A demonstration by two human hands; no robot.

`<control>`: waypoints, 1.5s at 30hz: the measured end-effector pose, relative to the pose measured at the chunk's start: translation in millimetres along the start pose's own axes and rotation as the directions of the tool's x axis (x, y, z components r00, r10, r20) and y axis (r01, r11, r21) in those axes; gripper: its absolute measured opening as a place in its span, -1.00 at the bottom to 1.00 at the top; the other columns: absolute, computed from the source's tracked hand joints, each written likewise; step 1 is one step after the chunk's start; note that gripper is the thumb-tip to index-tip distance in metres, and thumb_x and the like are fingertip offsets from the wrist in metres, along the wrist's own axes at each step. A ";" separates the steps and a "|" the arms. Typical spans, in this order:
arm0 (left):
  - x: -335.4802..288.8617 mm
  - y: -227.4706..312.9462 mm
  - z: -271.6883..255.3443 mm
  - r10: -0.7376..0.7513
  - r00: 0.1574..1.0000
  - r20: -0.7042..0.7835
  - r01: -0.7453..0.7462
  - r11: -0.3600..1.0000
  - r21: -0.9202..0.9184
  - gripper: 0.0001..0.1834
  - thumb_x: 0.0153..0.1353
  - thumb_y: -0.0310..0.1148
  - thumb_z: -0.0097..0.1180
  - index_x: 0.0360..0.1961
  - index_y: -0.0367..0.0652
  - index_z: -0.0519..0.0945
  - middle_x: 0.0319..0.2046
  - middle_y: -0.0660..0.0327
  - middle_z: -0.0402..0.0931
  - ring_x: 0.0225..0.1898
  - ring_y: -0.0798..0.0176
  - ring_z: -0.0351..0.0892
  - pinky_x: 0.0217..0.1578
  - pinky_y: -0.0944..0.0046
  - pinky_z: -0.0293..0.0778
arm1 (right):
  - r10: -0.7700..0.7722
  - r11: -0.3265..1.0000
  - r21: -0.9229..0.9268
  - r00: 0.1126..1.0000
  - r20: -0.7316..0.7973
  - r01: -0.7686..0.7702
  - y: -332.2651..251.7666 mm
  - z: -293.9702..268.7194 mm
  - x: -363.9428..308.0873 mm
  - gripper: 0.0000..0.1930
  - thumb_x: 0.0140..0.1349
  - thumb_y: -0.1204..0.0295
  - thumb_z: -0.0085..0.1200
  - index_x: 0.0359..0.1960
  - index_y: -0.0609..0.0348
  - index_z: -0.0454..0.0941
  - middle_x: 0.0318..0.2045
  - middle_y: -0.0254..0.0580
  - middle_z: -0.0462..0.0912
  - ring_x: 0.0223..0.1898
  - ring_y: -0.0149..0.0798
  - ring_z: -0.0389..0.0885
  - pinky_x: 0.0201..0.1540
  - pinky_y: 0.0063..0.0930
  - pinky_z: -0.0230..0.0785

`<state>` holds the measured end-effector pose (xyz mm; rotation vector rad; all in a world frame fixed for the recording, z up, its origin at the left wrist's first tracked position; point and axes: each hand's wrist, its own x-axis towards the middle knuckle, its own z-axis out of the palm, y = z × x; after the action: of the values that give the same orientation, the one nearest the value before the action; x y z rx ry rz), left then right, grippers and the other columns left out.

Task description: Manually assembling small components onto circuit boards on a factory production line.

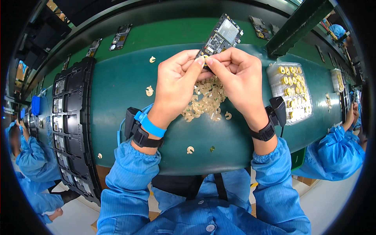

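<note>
A dark circuit board (224,36) with silver shielded parts is held up at a tilt over the green work mat (219,150). My left hand (177,80) grips its lower end, fingers closed with the thumb on top. My right hand (239,76) closes in a pinch at that same end, thumb and fingers on a small round yellow-rimmed part (206,57) lying against the board. Both thumbs meet at this part, which they partly cover. Just beneath the hands lies a heap of small beige notched discs (205,101).
Clear trays (290,94) stacked at right carry several yellow round parts. A black compartment tray (74,125) with boards stands at left. Beyond the mat, a green strip (160,33) bears more circuit boards (120,37). A dark post (299,29) rises at right. People sit on both sides.
</note>
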<state>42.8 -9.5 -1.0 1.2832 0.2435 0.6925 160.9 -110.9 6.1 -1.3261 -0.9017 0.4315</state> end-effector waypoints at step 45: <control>0.7 -3.2 -0.3 -0.006 1.000 -0.028 0.006 1.000 -0.005 -0.73 0.50 -0.47 0.02 0.06 -0.49 0.56 -0.06 0.04 0.68 -0.08 0.28 0.71 -0.03 0.27 0.70 | -0.086 0.988 -0.128 0.996 -0.024 0.083 3.2 0.0 0.1 -0.88 0.24 0.55 0.28 -0.39 0.40 0.64 -0.61 -0.32 0.63 -0.59 -0.62 0.46 -0.51 -0.65 0.32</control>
<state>44.2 -9.3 -3.9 1.2679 0.2687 0.7059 161.6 -110.1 3.1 -1.4005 -0.9695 0.2917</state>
